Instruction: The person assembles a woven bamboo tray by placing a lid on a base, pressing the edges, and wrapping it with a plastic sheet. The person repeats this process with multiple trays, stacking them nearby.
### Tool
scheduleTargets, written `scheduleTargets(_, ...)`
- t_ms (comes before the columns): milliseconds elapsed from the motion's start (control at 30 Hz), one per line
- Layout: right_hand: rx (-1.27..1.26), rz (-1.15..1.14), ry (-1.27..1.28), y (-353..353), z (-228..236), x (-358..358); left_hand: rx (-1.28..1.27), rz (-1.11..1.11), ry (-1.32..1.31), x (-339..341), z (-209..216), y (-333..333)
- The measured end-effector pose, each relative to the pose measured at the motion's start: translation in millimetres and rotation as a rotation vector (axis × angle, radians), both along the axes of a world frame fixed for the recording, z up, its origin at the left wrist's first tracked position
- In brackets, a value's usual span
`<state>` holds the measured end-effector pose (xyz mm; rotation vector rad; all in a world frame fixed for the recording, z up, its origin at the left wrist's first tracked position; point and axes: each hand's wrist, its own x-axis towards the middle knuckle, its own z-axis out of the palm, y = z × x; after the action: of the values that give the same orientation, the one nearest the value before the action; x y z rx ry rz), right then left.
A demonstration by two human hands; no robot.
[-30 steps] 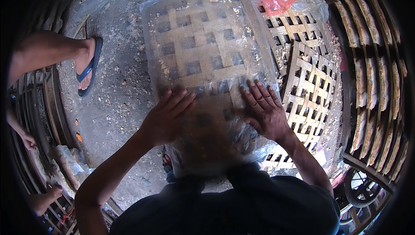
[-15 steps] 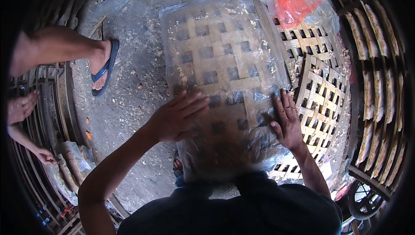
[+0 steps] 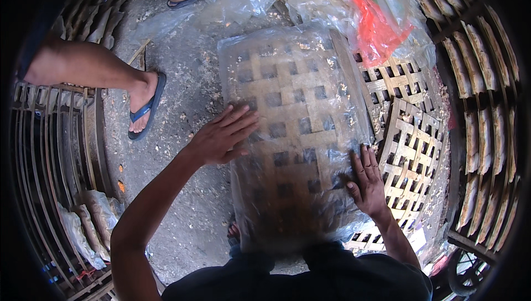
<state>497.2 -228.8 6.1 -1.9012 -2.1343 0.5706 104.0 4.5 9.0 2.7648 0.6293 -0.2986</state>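
The plastic sheet point(image 3: 296, 135) is milky-clear, the bamboo panel point(image 3: 412, 154) pale-tan crisscross weave, the plastic bag point(image 3: 376, 36) red, the flip-flops point(image 3: 158, 96) navy.

No lettering, numbers or signs are legible.

plastic-covered lattice point(image 3: 293, 115): 1 | red plastic piece point(image 3: 371, 31): 1 | co-worker's sandals point(image 3: 158, 96): 2

A rough, pale-speckled grey floor point(image 3: 188, 99) spreads left of the hands point(image 3: 224, 135) and beyond them. Well to their left stands a dark slatted rack point(image 3: 100, 146); to their right, a tiered rack point(image 3: 470, 246) carries rows of pale, brown-edged strips point(image 3: 485, 140). Cool, soft light lies over the floor.
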Motion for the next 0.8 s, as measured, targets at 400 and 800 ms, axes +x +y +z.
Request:
scheduleTargets(400, -0.002, -0.024, 0.049, -3.9, -5.9, 5.3, 0.160, 0.463, -0.151, -18.8, -5.2, 88.9)
scheduleTargets(800, -0.087, -0.042, 0.032, -1.6, 1.2, 6.2, 0.307, 0.765, -0.033, -41.3, -17.4, 152.3)
